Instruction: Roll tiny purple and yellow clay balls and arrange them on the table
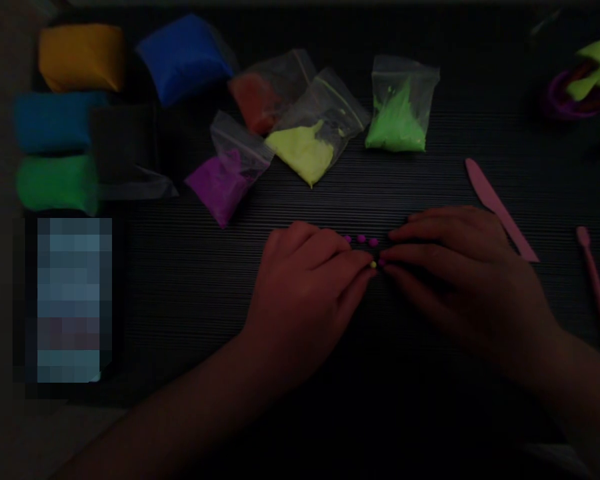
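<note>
In the dim middle of the table my two hands meet almost fingertip to fingertip. My left hand [305,287] pinches a tiny yellow clay ball [373,265] between thumb and forefinger. Opposite it, my right hand [475,273] holds a small purple clay piece [382,263] at its thumb and finger tips, nearly touching the yellow ball. Just beyond the fingertips lie a few more purple clay bits [361,239] in a short row, one partly hidden by my left hand. A pink plastic clay knife [500,208] lies behind my right hand, partly covered by it.
Zip bags of purple [223,183], yellow [305,150], red [257,100] and light green clay [397,127] lie beyond my hands. Wrapped clay packs, one blue [185,60], fill the back left, above a pixelated screen [73,300]. At right are a pink tool [597,287] and a purple-and-yellow clay model [570,100].
</note>
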`<state>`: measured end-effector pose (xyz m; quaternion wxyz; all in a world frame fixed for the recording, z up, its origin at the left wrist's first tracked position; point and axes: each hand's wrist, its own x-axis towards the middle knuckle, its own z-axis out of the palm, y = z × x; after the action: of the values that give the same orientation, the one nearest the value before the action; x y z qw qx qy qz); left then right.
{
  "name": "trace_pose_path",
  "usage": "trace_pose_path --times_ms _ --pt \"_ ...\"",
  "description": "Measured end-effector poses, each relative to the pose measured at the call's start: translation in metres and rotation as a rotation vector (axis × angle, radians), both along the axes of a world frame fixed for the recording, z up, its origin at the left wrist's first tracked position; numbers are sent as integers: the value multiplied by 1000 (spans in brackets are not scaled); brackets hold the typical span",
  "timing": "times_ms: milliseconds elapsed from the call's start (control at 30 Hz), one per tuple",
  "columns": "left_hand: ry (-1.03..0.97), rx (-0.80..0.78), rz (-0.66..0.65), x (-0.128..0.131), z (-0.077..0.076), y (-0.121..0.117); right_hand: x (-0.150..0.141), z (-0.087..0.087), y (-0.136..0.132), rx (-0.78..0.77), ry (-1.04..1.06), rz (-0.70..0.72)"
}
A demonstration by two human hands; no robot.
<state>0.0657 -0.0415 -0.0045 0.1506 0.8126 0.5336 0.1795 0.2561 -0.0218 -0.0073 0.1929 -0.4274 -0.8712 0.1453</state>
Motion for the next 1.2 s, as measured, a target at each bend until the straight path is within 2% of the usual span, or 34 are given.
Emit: trace_pose_path --times_ms 667,900,1000,1133,1200 --pt "-9 9 -51 0 0 0 1 -1 -2 -7 21 0" --pt "21 42 -98 0 0 0 4 7 -4 -30 52 -39" --pt "51 81 -109 -2 1 -2 16 14 -2 54 13 -168" --pt "85 150 -132 -4 1 -6 36 19 6 203 -88 -480" --pt "117 198 -148 -4 1 -7 43 17 11 202 -136 -524"
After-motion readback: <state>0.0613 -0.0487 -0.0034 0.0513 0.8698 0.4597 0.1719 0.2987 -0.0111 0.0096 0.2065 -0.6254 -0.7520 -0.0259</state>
